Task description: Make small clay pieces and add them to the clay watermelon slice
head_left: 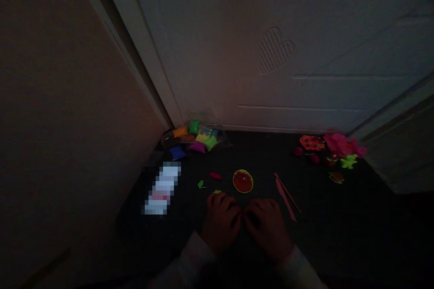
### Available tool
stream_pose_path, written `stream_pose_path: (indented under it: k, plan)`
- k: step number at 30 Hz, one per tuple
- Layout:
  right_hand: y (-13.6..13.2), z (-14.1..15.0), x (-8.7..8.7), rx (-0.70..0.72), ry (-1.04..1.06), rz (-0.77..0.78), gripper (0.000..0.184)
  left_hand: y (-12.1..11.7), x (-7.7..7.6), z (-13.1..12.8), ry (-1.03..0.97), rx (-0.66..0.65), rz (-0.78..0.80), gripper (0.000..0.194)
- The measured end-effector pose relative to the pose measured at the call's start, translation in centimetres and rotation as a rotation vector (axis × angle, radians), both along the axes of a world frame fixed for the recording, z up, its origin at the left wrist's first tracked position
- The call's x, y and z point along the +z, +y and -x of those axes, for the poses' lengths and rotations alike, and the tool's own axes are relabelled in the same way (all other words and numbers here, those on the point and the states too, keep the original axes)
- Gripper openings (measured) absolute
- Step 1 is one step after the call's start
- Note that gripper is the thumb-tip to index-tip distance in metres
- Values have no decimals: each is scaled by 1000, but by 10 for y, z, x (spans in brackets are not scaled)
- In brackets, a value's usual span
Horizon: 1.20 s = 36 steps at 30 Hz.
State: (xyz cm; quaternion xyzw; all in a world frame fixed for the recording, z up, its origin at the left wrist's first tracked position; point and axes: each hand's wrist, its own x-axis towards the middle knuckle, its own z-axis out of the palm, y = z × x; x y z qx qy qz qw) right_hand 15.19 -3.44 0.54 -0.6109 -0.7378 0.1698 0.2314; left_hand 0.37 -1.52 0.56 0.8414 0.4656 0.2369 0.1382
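Dark tabletop [332, 207], pale panel [217, 45] w/ hearts [275, 52] behind. Our left hand [221, 220] & right hand [269, 225] sit side by side, fingers curled; we can't tell if they're pinching anything. Red disc [242, 183] w/ yellow rim lies just beyond; L hand partly blocks a yellow bit [217, 191]. Green scrap [201, 184] & red piece [215, 175] nr it, pink tools [285, 199] to R. Packets [197, 146] back L, blurred bright rectangle [163, 187] nearer us, pink pieces [339, 144] back R.

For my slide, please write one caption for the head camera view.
Left hand and right hand close together at a dark tabletop, near a yellow-rimmed red disc and pink tools.
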Motion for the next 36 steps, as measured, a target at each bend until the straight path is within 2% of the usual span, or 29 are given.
stream_pose_path:
  k: [9,20,26,32,36]
  plan:
    - [1,-5,-5,48,-30,-36,6,-1,0,0,38,-7,-29,9]
    - [0,-6,-4,33,-6,-35,6,2,-1,2,28,-9,0,9]
    - [-2,-22,-4,172,9,-62,19,5,-1,6,-28,31,-16,16]
    - [-7,-24,3,296,-206,-95,37,6,-1,8,-96,108,-49,13]
    - [-10,-16,6,313,-338,-110,44,7,-3,8,-157,177,-89,13]
